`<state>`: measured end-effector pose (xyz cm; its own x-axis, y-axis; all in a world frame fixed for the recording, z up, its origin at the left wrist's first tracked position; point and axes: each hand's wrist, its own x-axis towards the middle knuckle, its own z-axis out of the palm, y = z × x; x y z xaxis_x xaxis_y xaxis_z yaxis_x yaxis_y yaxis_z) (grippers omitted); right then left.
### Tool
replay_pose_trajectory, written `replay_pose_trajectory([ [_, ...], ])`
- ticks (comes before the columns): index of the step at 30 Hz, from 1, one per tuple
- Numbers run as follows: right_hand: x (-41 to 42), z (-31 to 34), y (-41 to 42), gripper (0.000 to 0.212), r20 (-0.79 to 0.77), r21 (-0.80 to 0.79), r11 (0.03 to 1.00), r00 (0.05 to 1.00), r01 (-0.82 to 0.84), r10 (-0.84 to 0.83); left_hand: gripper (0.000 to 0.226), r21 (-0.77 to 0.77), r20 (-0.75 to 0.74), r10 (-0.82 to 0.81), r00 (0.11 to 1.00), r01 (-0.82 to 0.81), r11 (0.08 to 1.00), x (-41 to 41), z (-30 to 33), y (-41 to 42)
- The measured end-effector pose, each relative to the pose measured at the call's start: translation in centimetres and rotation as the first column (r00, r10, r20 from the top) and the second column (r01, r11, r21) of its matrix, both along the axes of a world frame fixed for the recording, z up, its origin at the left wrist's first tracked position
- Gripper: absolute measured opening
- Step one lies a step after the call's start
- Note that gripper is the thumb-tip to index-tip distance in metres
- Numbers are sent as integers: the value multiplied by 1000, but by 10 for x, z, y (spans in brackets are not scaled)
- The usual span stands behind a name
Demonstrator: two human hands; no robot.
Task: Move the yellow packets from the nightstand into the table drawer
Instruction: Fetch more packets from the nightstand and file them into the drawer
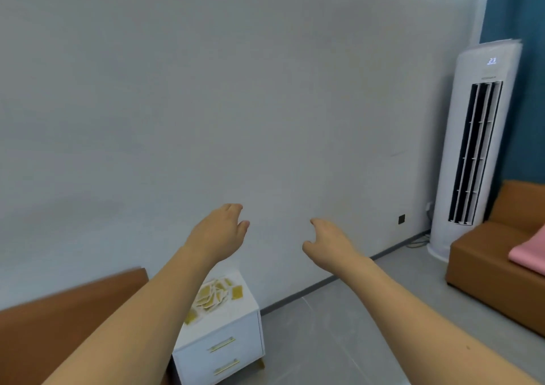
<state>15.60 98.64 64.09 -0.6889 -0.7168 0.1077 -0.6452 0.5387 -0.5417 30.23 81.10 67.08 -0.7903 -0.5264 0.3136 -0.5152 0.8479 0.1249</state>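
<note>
Several yellow packets [216, 294] lie in a loose pile on top of a white nightstand [228, 352] with two gold-handled drawers, low in the view against the wall. My left forearm crosses in front of the nightstand and hides part of its top. My left hand [219, 231] is raised above the nightstand, in front of the bare wall, fingers loosely curled and holding nothing. My right hand [327, 241] is stretched out to the right of it, also in front of the wall, fingers apart and empty. No table drawer is in sight.
A brown headboard or bed edge [67, 322] fills the lower left. A tall white air conditioner [472, 148] stands at the right by a teal curtain [522, 60]. A brown sofa [495, 269] with a pink cloth [530, 255] sits at the right edge. Grey floor [339, 340] lies between.
</note>
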Motion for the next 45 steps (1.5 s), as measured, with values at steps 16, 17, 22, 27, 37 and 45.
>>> replay_pose_trajectory([
  [16,-117,-94,-385,65,187,64,998,982,2,-14,51,255,133,44,990,-77,964,-120,-85,-392],
  [17,-124,-107,-409,66,220,83,996,975,-11,-8,51,260,174,54,983,-99,960,-126,-95,-416],
  [22,-138,-179,-528,67,363,188,979,932,-74,0,50,355,383,128,915,-274,894,-137,-157,-545],
  [27,-148,-262,-648,53,404,312,943,914,-114,-23,51,454,479,126,869,-368,811,-148,-262,-667],
  [37,-157,-508,-832,22,436,547,836,869,-47,-236,51,475,734,17,679,-532,701,-140,-574,-818],
  [45,-147,-655,-892,75,342,666,730,809,151,-478,68,108,834,158,529,-436,893,-120,-713,-820],
])
